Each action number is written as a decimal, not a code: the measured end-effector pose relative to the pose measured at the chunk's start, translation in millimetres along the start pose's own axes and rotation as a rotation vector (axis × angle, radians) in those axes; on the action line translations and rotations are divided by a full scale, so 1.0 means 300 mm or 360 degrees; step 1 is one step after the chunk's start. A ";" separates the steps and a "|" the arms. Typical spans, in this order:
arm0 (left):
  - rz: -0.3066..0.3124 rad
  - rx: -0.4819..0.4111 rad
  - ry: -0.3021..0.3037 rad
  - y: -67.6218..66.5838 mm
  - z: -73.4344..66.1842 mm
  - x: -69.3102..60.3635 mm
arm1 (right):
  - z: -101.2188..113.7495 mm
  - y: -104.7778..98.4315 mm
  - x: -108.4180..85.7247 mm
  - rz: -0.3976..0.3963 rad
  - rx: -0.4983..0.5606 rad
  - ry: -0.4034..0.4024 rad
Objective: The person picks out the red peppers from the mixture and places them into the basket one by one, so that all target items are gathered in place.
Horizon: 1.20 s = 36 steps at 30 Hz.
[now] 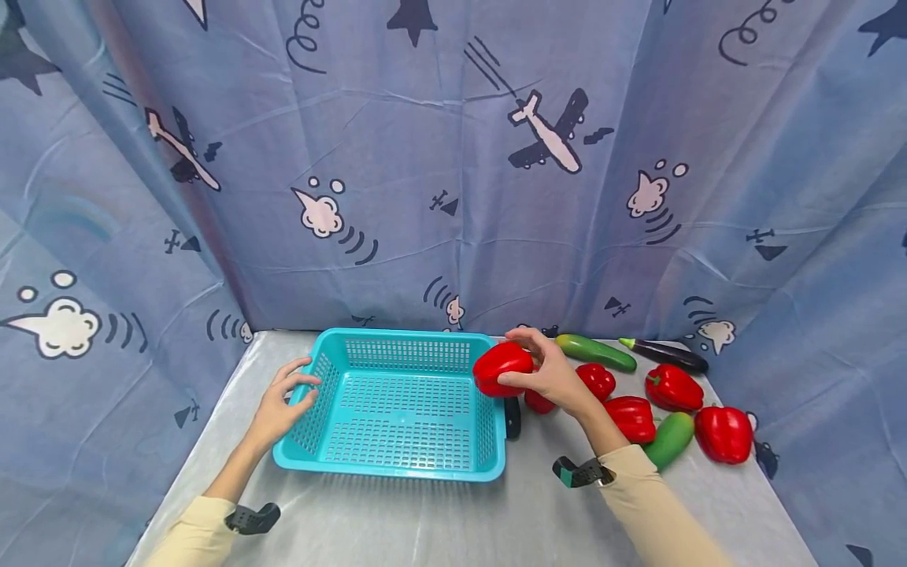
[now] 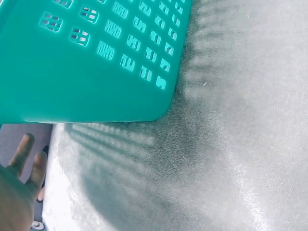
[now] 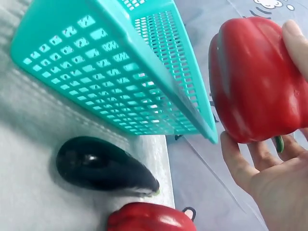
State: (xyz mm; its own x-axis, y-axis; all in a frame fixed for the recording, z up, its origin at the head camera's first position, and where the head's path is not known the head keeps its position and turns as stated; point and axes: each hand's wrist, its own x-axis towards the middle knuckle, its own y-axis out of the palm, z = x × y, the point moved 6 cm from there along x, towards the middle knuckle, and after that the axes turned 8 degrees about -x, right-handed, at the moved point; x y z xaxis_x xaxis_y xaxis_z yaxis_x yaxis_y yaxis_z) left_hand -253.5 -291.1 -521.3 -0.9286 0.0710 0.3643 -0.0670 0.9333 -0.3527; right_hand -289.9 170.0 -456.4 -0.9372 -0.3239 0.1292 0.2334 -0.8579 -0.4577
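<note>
A turquoise plastic basket (image 1: 397, 474) with slotted walls stands on the table, its floor bare. My right hand (image 1: 549, 374) grips a red bell pepper (image 1: 501, 367) between thumb and fingers, over the basket's right rim. The right wrist view shows this pepper (image 3: 257, 79) raised higher than the rim, its green stem toward the palm. My left hand (image 1: 279, 405) is at the basket's left rim, fingers spread and slightly bent; whether they touch the rim I cannot tell. In the left wrist view only part of that hand (image 2: 19, 192) appears, below the basket wall (image 2: 96, 82).
Right of the basket lie a dark eggplant (image 3: 103, 164), several more red bell peppers (image 1: 723, 434), green cucumbers (image 1: 597, 352) and a long slim eggplant (image 1: 666, 355) at the back. A blue patterned curtain (image 1: 425, 157) hangs behind the grey-white tabletop (image 1: 397, 524).
</note>
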 end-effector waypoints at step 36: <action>0.0006 0.0027 0.0035 0.004 0.001 0.002 | 0.113 0.312 0.175 0.0233 0.0157 -0.0025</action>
State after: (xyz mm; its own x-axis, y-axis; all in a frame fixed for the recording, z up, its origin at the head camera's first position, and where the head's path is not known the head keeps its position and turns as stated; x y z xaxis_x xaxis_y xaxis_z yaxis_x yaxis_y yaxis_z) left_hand -254.3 -290.1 -521.9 -0.9207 0.0821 0.3816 -0.0701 0.9270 -0.3685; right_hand -308.4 59.2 -462.6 -0.8874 -0.4537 0.0819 0.3920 -0.8360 -0.3841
